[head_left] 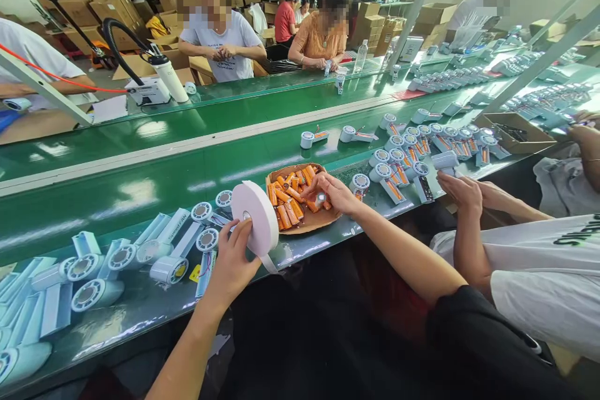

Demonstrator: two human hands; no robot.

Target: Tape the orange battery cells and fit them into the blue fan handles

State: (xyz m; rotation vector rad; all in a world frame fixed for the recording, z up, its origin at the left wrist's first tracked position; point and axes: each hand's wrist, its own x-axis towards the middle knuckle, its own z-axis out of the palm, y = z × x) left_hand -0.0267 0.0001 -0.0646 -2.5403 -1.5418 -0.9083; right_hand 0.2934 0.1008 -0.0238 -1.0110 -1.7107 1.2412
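Observation:
My left hand (237,262) grips a large roll of white tape (262,219) by its side, fingers near the core. A loose tail of tape hangs from the bottom of the roll. Just right of it, a shallow cardboard tray (312,225) holds many orange cylindrical batteries (287,209). Over the tray's right side is my right hand (336,192), its fingers closed around a battery (320,198) whose silvery round end faces me. The fingers partly cover that battery.
Pale blue fan housings with handles (173,265) crowd the left; more with orange batteries (396,169) lie right. The green conveyor belt (140,181) runs beyond. A co-worker's hands (464,190) hold a housing at right. Other people sit across the line.

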